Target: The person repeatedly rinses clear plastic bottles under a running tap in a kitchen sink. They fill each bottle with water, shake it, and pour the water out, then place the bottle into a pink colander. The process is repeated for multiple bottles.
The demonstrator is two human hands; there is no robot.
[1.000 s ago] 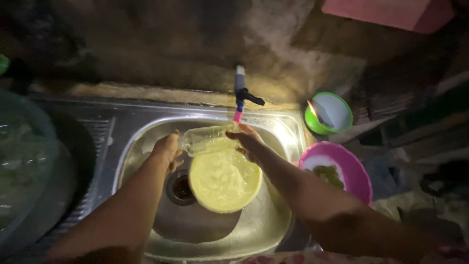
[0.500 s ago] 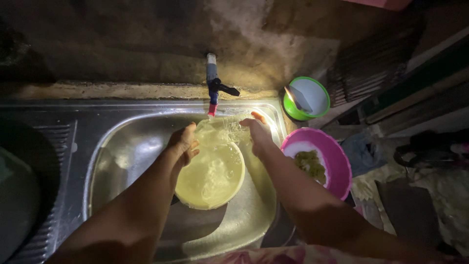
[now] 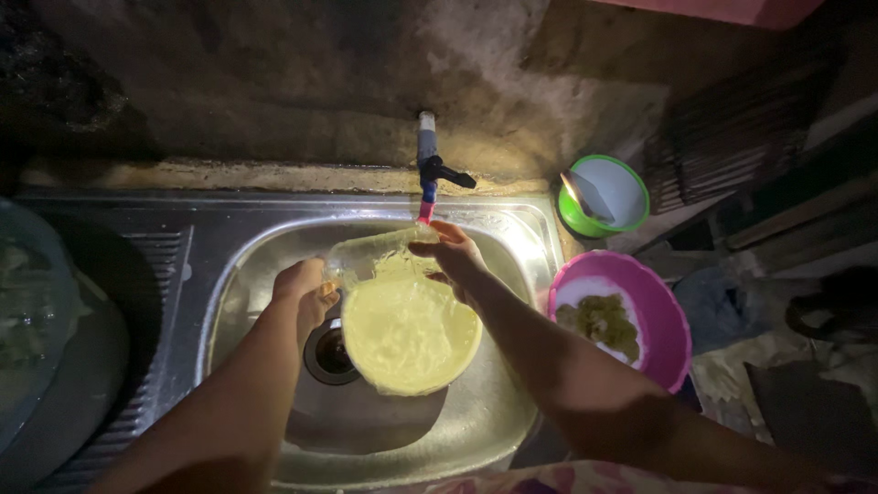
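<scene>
I hold a clear, yellowish round bowl (image 3: 407,329) tilted over a steel sink (image 3: 512,402), just under the tap (image 3: 430,178). My left hand (image 3: 302,288) grips the bowl's left rim. My right hand (image 3: 453,256) holds the far right rim, fingers over the edge near the tap's spout. Below the bowl's left side shows the drain (image 3: 327,355).
Right of the sink stand a pink bowl (image 3: 663,316) with greenish bits and, farther back, a green bowl (image 3: 622,220) with a utensil in it. A ribbed draining board (image 3: 137,302) and a large clear container (image 3: 37,311) lie to the left. A rough wall rises behind.
The bowl has tipped up more, its far rim now under the tap. Both hands stay on its rim; the view shifted slightly.
</scene>
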